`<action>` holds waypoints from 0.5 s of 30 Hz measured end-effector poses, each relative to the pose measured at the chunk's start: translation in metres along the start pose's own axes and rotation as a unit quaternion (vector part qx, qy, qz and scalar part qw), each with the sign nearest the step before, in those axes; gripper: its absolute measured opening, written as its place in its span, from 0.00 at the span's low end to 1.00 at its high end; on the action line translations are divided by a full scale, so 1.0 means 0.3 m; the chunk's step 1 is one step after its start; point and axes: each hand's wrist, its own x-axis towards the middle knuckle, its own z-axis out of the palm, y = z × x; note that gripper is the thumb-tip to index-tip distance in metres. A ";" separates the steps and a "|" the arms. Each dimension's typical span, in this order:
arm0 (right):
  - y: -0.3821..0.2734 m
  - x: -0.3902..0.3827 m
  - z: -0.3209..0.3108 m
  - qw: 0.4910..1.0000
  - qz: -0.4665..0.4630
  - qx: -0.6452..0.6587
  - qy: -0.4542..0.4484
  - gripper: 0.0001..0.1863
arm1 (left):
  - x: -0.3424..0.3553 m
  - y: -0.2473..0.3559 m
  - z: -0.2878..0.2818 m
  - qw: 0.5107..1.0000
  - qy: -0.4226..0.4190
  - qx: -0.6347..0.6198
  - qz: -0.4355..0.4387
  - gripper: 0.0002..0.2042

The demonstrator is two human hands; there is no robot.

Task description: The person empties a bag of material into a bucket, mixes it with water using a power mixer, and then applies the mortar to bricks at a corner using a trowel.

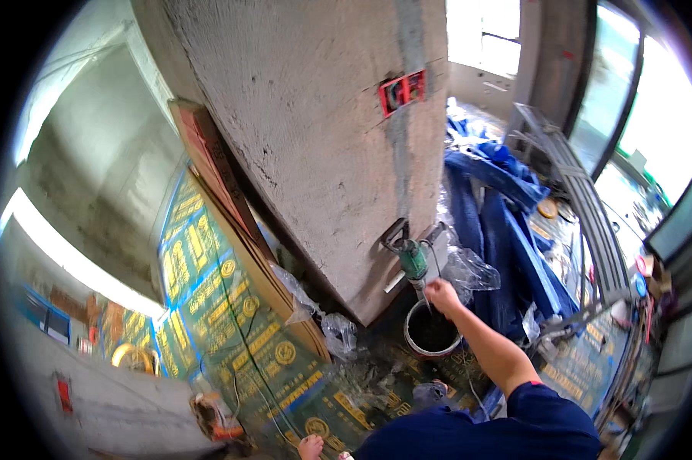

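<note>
My right hand (443, 297) is closed just above the rim of a round bucket (412, 341), its arm stretched forward. What the fingers hold, if anything, cannot be made out; a thin dark shape shows just below them. The bucket has a pale rim and dark contents. Right behind the hand, a green handheld power mixer (414, 261) with black handles leans at the wall, its lower end hidden by the hand and bucket. My left hand (311, 446) shows only in part at the lower edge, above the floor covering, too small to read its fingers.
A rough concrete wall (315, 138) with a red socket box (402, 93) rises ahead. Blue sheeting (499, 230) and grey metal profiles (591, 207) lie at right. Boards (231, 192) lean at left. Cables (246, 345) cross the green printed floor covering (200, 268); clear plastic (338, 335) lies near the wall.
</note>
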 end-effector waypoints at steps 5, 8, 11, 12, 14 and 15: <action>-0.118 0.564 0.236 0.948 0.152 0.239 -0.144 0.13 | -0.420 -0.306 0.210 0.988 0.054 0.053 -0.132 0.13; -0.069 0.810 0.327 0.888 0.260 0.363 -0.106 0.09 | -0.677 -0.430 0.404 0.973 0.011 0.154 -0.169 0.12; -0.066 0.917 0.355 0.868 0.330 0.364 -0.070 0.08 | -0.869 -0.513 0.500 0.947 -0.028 0.282 -0.152 0.12; -0.085 0.908 0.359 0.861 0.341 0.365 -0.094 0.08 | -0.933 -0.538 0.514 0.927 -0.046 0.347 -0.135 0.12; -0.084 0.936 0.315 0.864 0.334 0.361 -0.106 0.09 | -0.966 -0.566 0.550 0.840 -0.098 0.532 -0.037 0.12; -0.081 0.944 0.287 0.872 0.320 0.356 -0.098 0.09 | -0.960 -0.586 0.573 0.789 -0.111 0.604 0.015 0.12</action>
